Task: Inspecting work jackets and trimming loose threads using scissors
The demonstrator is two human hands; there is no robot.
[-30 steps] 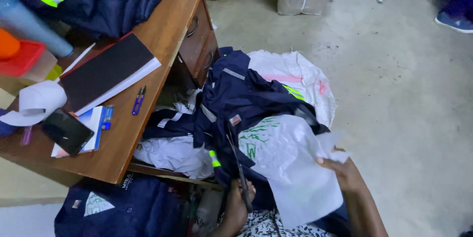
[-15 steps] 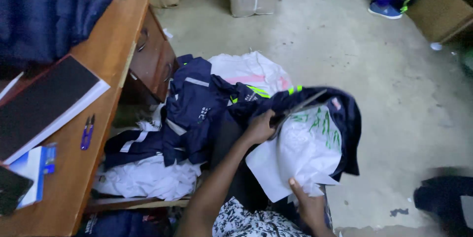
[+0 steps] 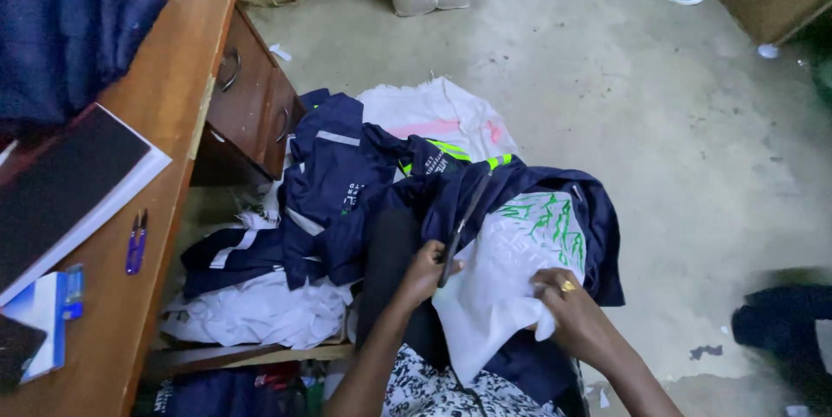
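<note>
**Scissors at the white backing sheet, garment on the lap**

Person seated, looking down at their own lap. Left hand (image 3: 425,268) is closed round the handles of long dark scissors (image 3: 462,219); blades point up and away, lying across the edge of the white sheet (image 3: 503,283). Blades look shut or nearly shut, hard to tell in this light. Right hand (image 3: 572,313), ring on one finger, pinches the near edge of that white sheet, fingers curled onto it, holding it down against the navy garment (image 3: 555,200) beneath.

White sheet has green print near its top and lies inside the opened navy garment, which drapes over the knees. To the left, a heap of more navy workwear (image 3: 334,183) with reflective strips lies on white cloth (image 3: 260,313), on a low wooden surface beside the desk (image 3: 147,122). Desk carries a black-covered book (image 3: 65,179) and a small blue snipper (image 3: 135,242). Concrete floor (image 3: 607,79) beyond.

To do this step well, my read:
- Keep the right hand pulling the sheet taut and slightly lifted, so white separates from navy before any cut.
- Keep the lower blade on top of the navy fabric, not under it; the two layers touch here and a snag looks easy.
- Keep right fingertips clear of the blade line.
- Short snips along the sheet edge rather than one long close.
- Dim light, so go slowly.
</note>
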